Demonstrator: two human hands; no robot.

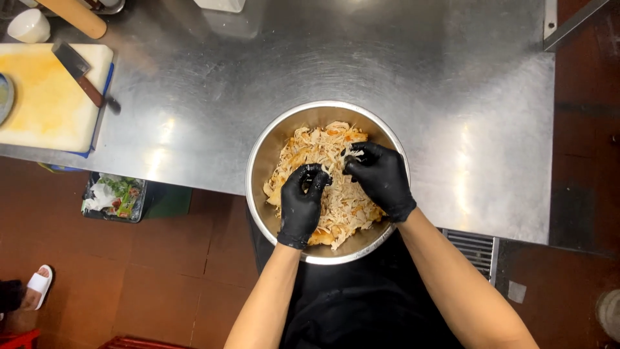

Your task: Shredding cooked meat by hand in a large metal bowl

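Steel bowl (258, 169), table's six o'clock edge: left hand (302, 201) and right hand (382, 178), black-gloved, fingers curled pinching shredded chicken (323, 145).

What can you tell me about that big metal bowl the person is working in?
The metal bowl is round, wide and shiny, apparently stainless steel. It sits upright at the near edge of the steel table, its rim overhanging toward the person. It holds a heap of pale shredded chicken with orange tinges. Both black-gloved hands are inside it: the left hand and the right hand each pinch shreds of the meat.
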